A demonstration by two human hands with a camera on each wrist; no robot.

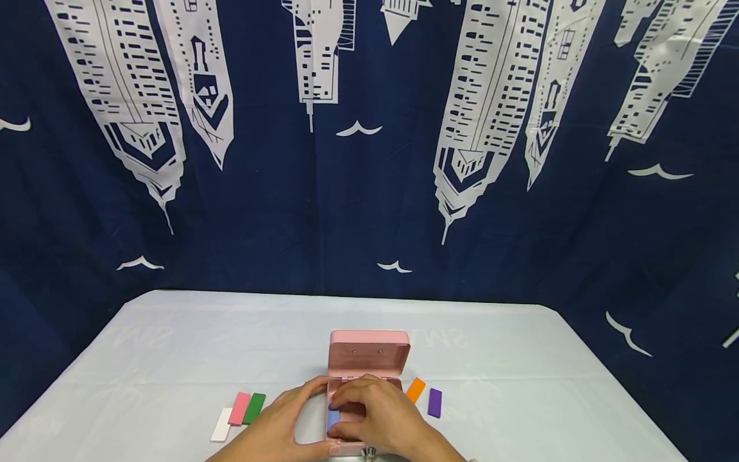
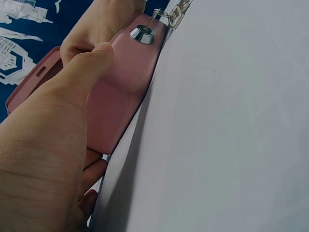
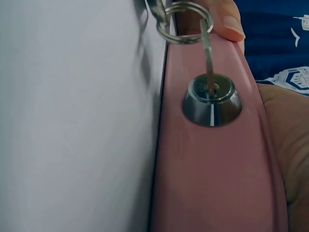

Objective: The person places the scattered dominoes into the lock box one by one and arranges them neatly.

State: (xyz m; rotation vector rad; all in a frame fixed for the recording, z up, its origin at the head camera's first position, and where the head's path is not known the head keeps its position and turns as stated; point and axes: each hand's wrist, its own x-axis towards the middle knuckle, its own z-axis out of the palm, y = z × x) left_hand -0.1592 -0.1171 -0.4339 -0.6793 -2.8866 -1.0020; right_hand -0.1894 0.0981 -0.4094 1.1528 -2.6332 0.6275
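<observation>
A pink metal cash box [image 1: 369, 337] stands on the white table with its lid raised. My left hand [image 1: 283, 423] holds the box from the left, its thumb on the front wall [image 2: 116, 111] and its fingers along the side. Inside the box, my right hand [image 1: 383, 414] pinches a light blue block [image 1: 333, 418] between fingers and thumb, close to the left inner wall. On the front wall sits a round lock [image 3: 211, 113] with a key [image 3: 207, 58] in it. The right fingertips are hidden from both wrist views.
Left of the box lie a white block [image 1: 220, 425], a pink block [image 1: 239, 409] and a green block [image 1: 254, 408]. An orange block [image 1: 415, 389] and a purple block [image 1: 435, 403] lie to the right. A dark blue printed curtain [image 1: 277, 224] hangs behind the table [image 1: 519, 385].
</observation>
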